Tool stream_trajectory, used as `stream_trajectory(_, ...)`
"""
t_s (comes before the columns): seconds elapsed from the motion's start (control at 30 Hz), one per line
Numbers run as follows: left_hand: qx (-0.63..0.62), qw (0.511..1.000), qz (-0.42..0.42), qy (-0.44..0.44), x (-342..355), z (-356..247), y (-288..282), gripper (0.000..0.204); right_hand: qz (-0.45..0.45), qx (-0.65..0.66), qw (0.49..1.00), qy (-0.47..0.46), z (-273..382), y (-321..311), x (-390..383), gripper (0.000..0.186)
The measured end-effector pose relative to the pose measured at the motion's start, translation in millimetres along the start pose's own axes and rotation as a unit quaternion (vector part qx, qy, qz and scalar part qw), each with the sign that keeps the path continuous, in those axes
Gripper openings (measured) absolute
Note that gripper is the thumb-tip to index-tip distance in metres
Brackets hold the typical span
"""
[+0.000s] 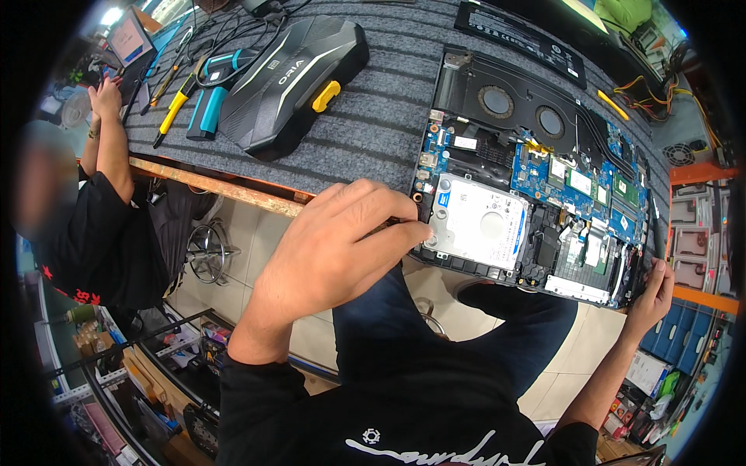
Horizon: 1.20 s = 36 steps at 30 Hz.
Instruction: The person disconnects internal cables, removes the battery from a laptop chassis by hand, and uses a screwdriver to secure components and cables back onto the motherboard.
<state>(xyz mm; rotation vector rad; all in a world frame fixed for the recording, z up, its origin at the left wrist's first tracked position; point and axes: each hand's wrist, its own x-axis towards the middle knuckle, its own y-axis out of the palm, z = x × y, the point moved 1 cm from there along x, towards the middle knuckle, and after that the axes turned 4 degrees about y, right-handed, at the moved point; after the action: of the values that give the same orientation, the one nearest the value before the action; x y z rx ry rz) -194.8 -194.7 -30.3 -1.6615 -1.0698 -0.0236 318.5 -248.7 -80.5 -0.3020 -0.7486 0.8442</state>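
An open laptop base [466,81] lies on the grey striped bench mat [404,93], showing two fans [496,101], a blue circuit board [536,171] and a silver hard drive [474,229] at its front left. My left hand [346,237] grips the front left edge, fingertips pinched beside the hard drive; what lies under the fingers is partly hidden. My right hand [655,291] holds the front right corner, with its fingers curled on the edge. The base overhangs the bench front, above my legs.
A black case [287,85], teal tool [206,113], yellow tool [167,116], cables and black battery [521,43] share the bench. A co-worker [93,233] sits at left. A shelving rack [155,342] stands lower left; orange shelving [703,299] is at right.
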Motion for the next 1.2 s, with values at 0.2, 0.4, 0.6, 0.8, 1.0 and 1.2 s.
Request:
stream_trajectory(0.2, 0.013, 1.0, -0.002, -0.002, -3, -1, 0, 0.024, 0.001, 0.002, 1.0, 0.002, 0, 0, 0, 0.032)
stream_trajectory(0.4, -0.028, 0.999, -0.023, -0.001, -5, 5, 6, 0.026, -0.037, -0.042, 0.997, -0.048, 18, 3, -7, 0.031)
stream_trajectory(0.6, -0.023, 0.999, -0.032, -0.007, -8, 8, 5, 0.03, 0.253, -0.005, 0.911, -0.325, 184, 67, -67, 0.021)
stream_trajectory(0.8, -0.024, 0.999, -0.031, -0.002, -7, 11, -1, 0.029, 0.355, -0.037, 0.848, -0.391, 233, 136, -87, 0.055)
stream_trajectory(1.0, -0.03, 0.999, -0.04, 0.014, -15, 14, 2, 0.026, 0.363, -0.06, 0.842, -0.394, 238, 142, -89, 0.06)
stream_trajectory(1.2, -0.015, 0.999, -0.032, 0.018, -15, 13, 1, 0.025, 0.357, -0.063, 0.85, -0.383, 246, 143, -89, 0.063)
